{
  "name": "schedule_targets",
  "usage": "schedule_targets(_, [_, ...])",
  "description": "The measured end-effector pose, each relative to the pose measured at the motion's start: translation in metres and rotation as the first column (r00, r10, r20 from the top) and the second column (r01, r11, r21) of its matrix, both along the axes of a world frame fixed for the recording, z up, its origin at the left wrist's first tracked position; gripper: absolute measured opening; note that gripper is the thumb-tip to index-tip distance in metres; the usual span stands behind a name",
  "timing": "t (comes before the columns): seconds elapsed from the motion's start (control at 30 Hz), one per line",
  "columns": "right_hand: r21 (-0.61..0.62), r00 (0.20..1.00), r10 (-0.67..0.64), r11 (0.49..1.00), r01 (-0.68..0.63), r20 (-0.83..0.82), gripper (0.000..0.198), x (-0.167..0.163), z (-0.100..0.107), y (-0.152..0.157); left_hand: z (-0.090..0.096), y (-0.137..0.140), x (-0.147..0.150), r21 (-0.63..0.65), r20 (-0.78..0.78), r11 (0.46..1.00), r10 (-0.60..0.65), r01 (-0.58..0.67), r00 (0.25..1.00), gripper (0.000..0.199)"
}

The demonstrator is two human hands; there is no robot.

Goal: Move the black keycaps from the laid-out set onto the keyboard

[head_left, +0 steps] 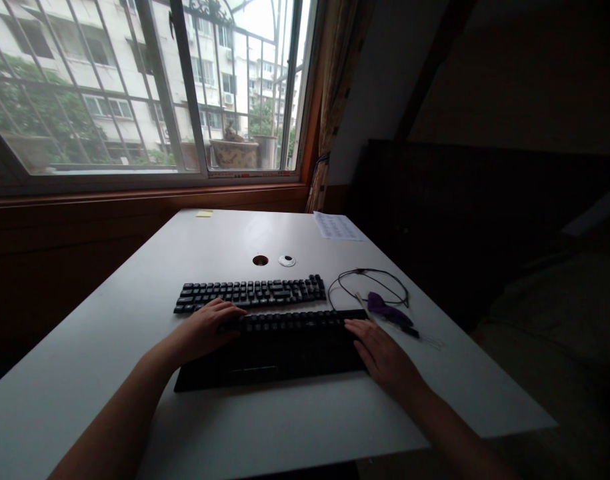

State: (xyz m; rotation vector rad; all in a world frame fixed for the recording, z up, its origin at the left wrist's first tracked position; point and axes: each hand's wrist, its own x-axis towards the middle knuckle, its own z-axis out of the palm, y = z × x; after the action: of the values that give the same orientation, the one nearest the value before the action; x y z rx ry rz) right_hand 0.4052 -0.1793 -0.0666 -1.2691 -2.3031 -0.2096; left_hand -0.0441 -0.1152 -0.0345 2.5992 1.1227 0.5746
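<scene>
A black keyboard [279, 353] lies on the white table before me, with keys along its far side and a dark, bare-looking near part. My left hand [209, 327] rests over its far left corner, fingers stretched across the end keys. At the right end, my right hand [379, 347] lies with extended fingers touching the keyboard's top; the fingers are apart from the thumb. Just behind sit rows of black keycaps [255, 292], close to the keyboard's far edge. What is under the left palm is hidden.
Right of the keyboard lie a looped black cable [407, 293], a purple-bristled brush [385, 308] and a thin wire tool [432, 342]. Farther back are a round table hole [261, 261], a white round cover [287, 261], a printed sheet [339, 227] and yellow notes [205, 214].
</scene>
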Motion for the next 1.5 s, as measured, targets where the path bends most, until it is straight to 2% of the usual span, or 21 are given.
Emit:
schedule_targets(0.17, [-0.038,1.0,0.001,0.999,-0.002,-0.009,0.04,-0.0008,0.0019,-0.0016,-0.0001,-0.0002,-0.0002,-0.001,0.001,1.0,-0.004,0.004,1.0,0.037])
schedule_targets(0.5, [0.005,0.998,-0.024,1.0,0.024,0.055,0.048,-0.0005,0.0038,-0.0026,-0.0017,0.0,-0.0011,0.008,0.015,1.0,-0.018,0.018,1.0,0.036])
schedule_targets(0.93, [0.028,0.997,-0.059,0.998,0.06,-0.044,0.04,0.004,0.0007,-0.0021,-0.0042,0.0014,-0.0021,0.028,0.007,0.999,-0.017,0.016,1.0,0.035])
schedule_targets(1.07, [0.023,0.997,-0.057,0.998,0.058,-0.048,0.043,0.0038,0.0002,-0.0026,-0.0026,0.0006,-0.0017,0.034,0.018,0.999,-0.019,0.019,1.0,0.036])
schedule_targets(1.5, [0.082,0.977,-0.163,0.981,0.176,-0.138,0.034,0.0074,-0.0049,0.0006,-0.0044,0.0022,-0.0014,0.032,0.017,0.999,-0.021,0.021,1.0,0.035])
